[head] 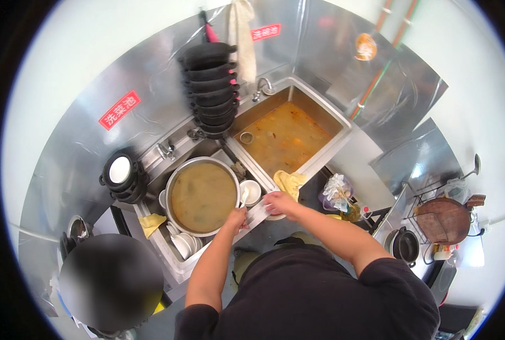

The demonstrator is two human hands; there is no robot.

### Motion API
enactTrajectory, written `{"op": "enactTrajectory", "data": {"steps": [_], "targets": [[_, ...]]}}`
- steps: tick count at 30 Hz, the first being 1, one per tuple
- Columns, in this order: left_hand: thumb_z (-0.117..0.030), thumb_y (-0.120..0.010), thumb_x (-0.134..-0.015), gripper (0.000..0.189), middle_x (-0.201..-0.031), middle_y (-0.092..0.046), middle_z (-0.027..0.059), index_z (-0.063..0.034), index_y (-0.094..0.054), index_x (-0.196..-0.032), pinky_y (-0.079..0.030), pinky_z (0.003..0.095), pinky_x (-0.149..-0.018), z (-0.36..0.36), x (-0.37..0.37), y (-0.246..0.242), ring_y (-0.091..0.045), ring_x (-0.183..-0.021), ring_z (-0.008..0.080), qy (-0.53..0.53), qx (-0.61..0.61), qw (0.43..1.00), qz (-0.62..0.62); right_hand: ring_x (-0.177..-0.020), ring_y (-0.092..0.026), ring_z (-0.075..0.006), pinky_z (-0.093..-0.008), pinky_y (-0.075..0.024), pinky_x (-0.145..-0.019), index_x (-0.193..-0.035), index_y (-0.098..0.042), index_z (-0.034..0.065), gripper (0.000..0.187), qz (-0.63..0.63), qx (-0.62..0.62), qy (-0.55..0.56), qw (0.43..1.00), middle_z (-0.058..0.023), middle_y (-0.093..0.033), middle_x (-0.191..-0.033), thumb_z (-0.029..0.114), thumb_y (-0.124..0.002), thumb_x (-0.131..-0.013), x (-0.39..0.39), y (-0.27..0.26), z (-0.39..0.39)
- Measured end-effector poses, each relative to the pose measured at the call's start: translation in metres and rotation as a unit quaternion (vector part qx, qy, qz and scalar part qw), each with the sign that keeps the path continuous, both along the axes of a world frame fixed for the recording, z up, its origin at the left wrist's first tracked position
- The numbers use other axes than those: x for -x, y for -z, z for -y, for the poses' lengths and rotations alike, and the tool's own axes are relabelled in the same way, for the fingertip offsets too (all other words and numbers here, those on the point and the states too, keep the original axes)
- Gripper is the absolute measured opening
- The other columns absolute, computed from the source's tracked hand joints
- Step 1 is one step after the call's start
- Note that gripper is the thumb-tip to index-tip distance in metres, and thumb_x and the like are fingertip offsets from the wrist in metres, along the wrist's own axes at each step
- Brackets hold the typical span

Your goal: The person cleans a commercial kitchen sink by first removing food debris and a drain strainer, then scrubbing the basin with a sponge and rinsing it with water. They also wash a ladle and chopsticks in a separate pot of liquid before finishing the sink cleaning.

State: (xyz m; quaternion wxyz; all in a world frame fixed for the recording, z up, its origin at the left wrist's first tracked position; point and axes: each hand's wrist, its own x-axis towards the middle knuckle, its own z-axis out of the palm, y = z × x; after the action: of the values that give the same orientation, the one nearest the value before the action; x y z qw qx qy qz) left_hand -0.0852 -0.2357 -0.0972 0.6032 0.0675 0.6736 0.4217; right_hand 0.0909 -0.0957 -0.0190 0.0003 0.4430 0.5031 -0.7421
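My left hand (236, 220) grips a white spoon (244, 196), which points up over a white bowl (252, 192) at the right rim of a large metal basin (168, 192). Murky brownish liquid fills the basin, which sits in the left sink. White bowls (185, 245) are tucked below it in the sink's near corner. My right hand (280, 203) is over the sink's front edge, beside a yellow cloth (289, 182), with its fingers partly curled; whether it holds anything is unclear. The right sink (342, 124) holds orange-brown liquid with a small round cup (246, 137) in it.
A tall stack of black pots (212, 91) stands behind the sinks, and a shorter black stack (127, 180) at left. Another yellow cloth (151, 224) lies on the left edge. A bag-lined bin (337, 193) is at right. A blurred round shape covers the lower left.
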Motion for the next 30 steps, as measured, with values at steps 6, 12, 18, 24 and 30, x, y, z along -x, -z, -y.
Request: {"op": "enactTrajectory", "data": {"steps": [6, 12, 18, 24, 30], "targets": [[-0.029, -0.055, -0.092, 0.025, -0.069, -0.051, 0.0053, -0.0047, -0.057, -0.087, -0.047, 0.0413, -0.049, -0.031, -0.002, 0.049, -0.048, -0.054, 0.0167, 0.086, 0.03, 0.992, -0.085, -0.093, -0.065, -0.0187, -0.0333, -0.0537, -0.081, -0.118, -0.061, 0.0058, 0.031, 0.011, -0.055, 0.187, 0.981, -0.0081, -0.067, -0.107, 0.029, -0.058, -0.097, -0.147, -0.019, -0.051], [-0.034, -0.054, -0.092, 0.043, -0.092, -0.067, 0.0221, 0.0056, -0.062, -0.108, -0.054, 0.0476, -0.059, -0.048, 0.015, 0.067, -0.067, -0.073, 0.0325, 0.176, 0.108, 0.918, -0.338, -0.085, -0.065, -0.0165, -0.0303, -0.0525, -0.071, -0.116, -0.063, 0.0069, 0.029, 0.028, -0.04, 0.273, 0.961, -0.0059, -0.068, -0.104, 0.027, -0.059, -0.096, -0.239, -0.003, -0.057], [-0.036, -0.052, -0.094, 0.044, -0.082, -0.069, 0.0226, 0.0048, -0.065, -0.105, -0.055, 0.0443, -0.057, -0.037, 0.018, 0.044, -0.068, -0.062, 0.0339, 0.292, 0.161, 0.866, -0.373, -0.084, -0.065, -0.0156, -0.0303, -0.0523, -0.07, -0.115, -0.063, 0.0067, 0.028, 0.035, -0.033, 0.319, 0.946, -0.0054, -0.067, -0.103, 0.026, -0.06, -0.095, -0.277, 0.004, -0.043], [-0.034, -0.057, -0.094, 0.038, -0.074, -0.066, 0.0145, 0.0012, -0.067, -0.107, -0.051, 0.036, -0.049, 0.005, 0.033, 0.031, -0.062, -0.051, 0.0226, 0.179, 0.082, 0.927, -0.318, -0.087, -0.065, -0.0166, -0.0301, -0.0516, -0.073, -0.117, -0.06, 0.0059, 0.031, 0.033, -0.029, 0.329, 0.943, -0.006, -0.067, -0.106, 0.028, -0.06, -0.096, -0.281, 0.004, -0.033], [-0.025, -0.06, -0.095, 0.028, -0.08, -0.065, 0.0075, -0.0008, -0.065, -0.109, -0.042, 0.0279, -0.042, 0.079, 0.032, -0.003, -0.054, -0.05, 0.0125, -0.058, -0.03, 0.962, -0.264, -0.087, -0.065, -0.0155, -0.0296, -0.0518, -0.073, -0.116, -0.062, 0.0063, 0.03, 0.04, -0.04, 0.332, 0.941, -0.005, -0.067, -0.104, 0.029, -0.06, -0.095, -0.255, 0.0, -0.033]]}}
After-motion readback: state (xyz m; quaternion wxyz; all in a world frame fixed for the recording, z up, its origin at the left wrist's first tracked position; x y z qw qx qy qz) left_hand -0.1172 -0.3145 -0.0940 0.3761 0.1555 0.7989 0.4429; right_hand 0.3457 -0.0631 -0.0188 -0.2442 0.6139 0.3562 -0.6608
